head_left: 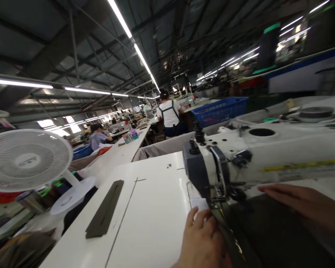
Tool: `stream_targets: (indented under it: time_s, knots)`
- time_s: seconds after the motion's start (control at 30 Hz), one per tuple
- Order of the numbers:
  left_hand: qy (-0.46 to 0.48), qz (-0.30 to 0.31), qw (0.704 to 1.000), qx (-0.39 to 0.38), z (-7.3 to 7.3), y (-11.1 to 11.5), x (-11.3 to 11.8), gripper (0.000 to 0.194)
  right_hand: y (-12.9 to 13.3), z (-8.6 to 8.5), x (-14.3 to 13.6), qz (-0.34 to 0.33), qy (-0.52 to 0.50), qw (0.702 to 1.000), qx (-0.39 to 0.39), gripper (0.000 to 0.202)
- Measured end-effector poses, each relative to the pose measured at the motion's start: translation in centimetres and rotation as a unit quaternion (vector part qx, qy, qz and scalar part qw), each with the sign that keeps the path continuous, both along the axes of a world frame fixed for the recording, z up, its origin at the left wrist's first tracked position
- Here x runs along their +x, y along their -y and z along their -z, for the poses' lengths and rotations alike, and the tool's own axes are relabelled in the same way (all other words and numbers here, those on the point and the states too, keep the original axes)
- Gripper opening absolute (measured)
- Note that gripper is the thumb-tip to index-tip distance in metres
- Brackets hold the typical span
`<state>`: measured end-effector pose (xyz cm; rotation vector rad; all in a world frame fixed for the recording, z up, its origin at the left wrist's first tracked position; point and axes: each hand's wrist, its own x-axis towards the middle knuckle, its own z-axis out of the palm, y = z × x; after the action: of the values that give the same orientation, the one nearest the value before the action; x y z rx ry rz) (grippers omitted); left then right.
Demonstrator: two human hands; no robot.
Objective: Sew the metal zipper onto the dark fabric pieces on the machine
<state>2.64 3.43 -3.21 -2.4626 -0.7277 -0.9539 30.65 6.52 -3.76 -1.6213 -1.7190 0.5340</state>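
Left hand [203, 238] lay flat, fingers loose, on dark fabric [268, 238] just before the sewing machine [240, 163]; right hand [304, 204] open, pressed flat beneath its arm.

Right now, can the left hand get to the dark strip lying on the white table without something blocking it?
Probably yes. The left hand rests by the needle, and the dark strip lies to its left on the white table. Only bare tabletop shows between them; the sewing machine stands on the other side.
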Motion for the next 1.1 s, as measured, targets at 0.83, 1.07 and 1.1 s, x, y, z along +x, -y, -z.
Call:
stream_targets:
  time_s: [0.83, 1.07, 1.1]
  knots:
    - [0.018, 0.011, 0.996, 0.092, 1.6, -1.8, -0.6, 0.013, 0.6, -3.0, -0.3, -0.053, -0.274, 0.911, -0.304, 0.050]
    - [0.122, 0.018, 0.986, 0.114, 2.5, -2.2, 0.3, 0.026, 1.5, -3.7, -0.1, -0.125, -0.300, 0.907, -0.268, 0.032]
    - [0.108, 0.018, 0.989, 0.102, 2.3, -2.0, 0.2, 0.026, 1.5, -3.7, -0.1, -0.122, -0.303, 0.904, -0.274, 0.031]
